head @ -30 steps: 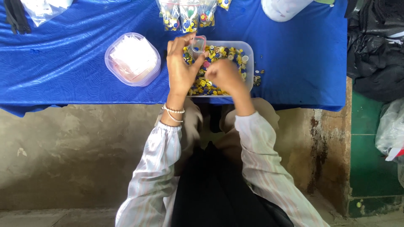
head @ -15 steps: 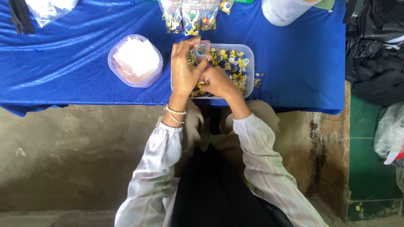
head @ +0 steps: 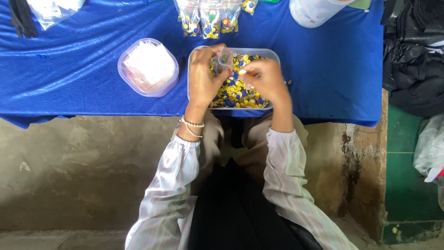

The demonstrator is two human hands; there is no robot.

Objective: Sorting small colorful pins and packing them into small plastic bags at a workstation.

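Observation:
A clear rectangular tub full of small yellow, blue and other coloured pieces sits near the front edge of a blue-covered table. My left hand is over the tub and holds a small clear plastic bag upright and open. My right hand hovers beside it, pinching a small yellow piece at the fingertips close to the bag's mouth.
A round clear lidded container with white contents stands left of the tub. Several filled small bags lie behind it. A white bucket is at the back right, black bags lie right of the table.
My right hand has lifted out of the tub and moved right and up, bringing a yellow piece toward the bag. My left hand stays holding the bag.

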